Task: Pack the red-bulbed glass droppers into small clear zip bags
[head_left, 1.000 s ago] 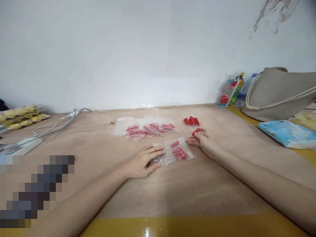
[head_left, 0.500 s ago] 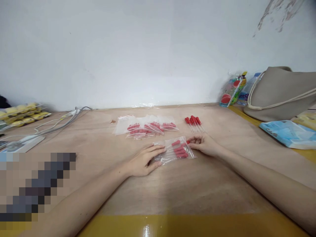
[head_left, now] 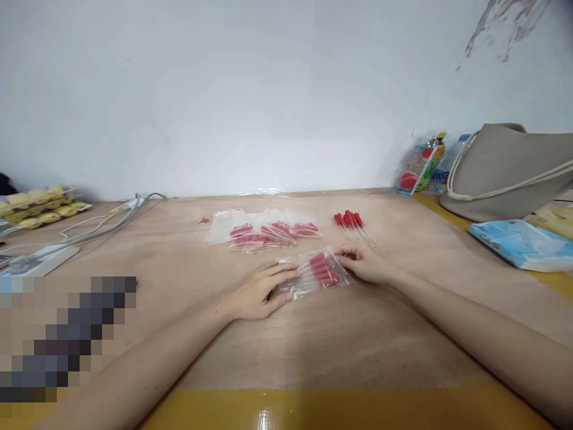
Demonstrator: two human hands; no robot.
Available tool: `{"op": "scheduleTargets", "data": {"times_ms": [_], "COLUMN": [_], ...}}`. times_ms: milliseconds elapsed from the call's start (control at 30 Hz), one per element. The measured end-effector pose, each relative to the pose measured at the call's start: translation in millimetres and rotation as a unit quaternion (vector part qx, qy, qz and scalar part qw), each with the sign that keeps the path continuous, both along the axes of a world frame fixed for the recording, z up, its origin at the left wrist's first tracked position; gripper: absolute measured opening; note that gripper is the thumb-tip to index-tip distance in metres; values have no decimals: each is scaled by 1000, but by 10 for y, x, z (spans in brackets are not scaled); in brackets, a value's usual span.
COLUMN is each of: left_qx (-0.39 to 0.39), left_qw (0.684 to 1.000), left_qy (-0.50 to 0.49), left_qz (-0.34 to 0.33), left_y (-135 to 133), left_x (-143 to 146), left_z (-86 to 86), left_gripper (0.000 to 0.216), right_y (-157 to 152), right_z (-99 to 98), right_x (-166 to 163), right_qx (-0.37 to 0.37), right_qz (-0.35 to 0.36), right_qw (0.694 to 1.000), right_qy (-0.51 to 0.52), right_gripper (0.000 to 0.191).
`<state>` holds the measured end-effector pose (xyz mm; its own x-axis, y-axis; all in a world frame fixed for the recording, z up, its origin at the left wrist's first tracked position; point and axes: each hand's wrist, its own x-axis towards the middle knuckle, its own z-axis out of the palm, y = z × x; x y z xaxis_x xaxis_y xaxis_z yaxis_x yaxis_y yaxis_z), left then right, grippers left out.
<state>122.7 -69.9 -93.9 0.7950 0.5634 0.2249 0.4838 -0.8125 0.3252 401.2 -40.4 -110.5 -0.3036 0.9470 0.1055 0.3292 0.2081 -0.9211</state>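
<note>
A small clear plastic bag (head_left: 301,279) with several red-capped droppers (head_left: 323,270) inside lies on the wooden table (head_left: 340,334). My left hand (head_left: 262,291) rests flat on the bag's left end, fingers stretched out. My right hand (head_left: 364,264) touches the bag's right, open edge with its fingers curled close together; whether they pinch the bag's edge is unclear. Just beyond my right hand lie several loose red-capped droppers (head_left: 353,224). A pile of filled clear bags (head_left: 264,230) sits further back, centre.
At the right stand a beige bag (head_left: 508,170), bottles (head_left: 423,161) by the wall and a blue packet (head_left: 521,243). On the left are grey cables (head_left: 105,224), a white power strip (head_left: 38,261) and yellow items in packaging (head_left: 38,206). A yellow strip edges the table's front.
My right hand carried a red-capped dropper from the loose group down into the bag's open end; the dropper now lies inside with the others. My left hand stayed on the bag.
</note>
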Motion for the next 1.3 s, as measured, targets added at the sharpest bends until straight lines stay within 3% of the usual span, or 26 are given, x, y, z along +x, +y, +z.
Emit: {"op": "scheduleTargets", "data": {"times_ms": [133, 300, 567, 633, 767, 967, 1100, 1200, 1300], "left_qx": [-1, -7, -15, -17, -27, -43, 92, 203, 222], "left_qw": [1000, 1000, 1000, 1000, 1000, 994, 972, 923, 874], "left_qy": [4, 10, 11, 9, -5, -99, -189, -220, -165], "left_qz": [0, 5, 3, 0, -10, -11, 106, 241, 399], "left_y": [8, 9, 13, 16, 14, 5, 114, 310, 536], "left_x": [-5, -4, 2, -5, -15, -16, -85, -252, -499], "left_z": [-6, -3, 6, 2, 6, -8, -40, -37, -31], "left_gripper": [45, 46, 45, 45, 45, 45, 27, 17, 20], "right_y": [17, 30, -5, 0, -16, -52, 29, 149, 302], "right_z": [34, 37, 111, 106, 114, 254, 450, 575, 586], "right_x": [13, -92, -94, -76, -47, 76, 251, 308, 201], "right_qx": [-60, -89, -179, -194, -203, -211, -187, -118, -60], "right_qz": [-85, -63, -148, -125, -14, 53, -11, -127, -180], "right_qw": [995, 994, 972, 971, 977, 961, 946, 929, 897], "right_qy": [-2, 17, 34, 59, 70, 171, 264, 326, 398], "right_gripper": [29, 29, 32, 34, 29, 23, 12, 9, 13]}}
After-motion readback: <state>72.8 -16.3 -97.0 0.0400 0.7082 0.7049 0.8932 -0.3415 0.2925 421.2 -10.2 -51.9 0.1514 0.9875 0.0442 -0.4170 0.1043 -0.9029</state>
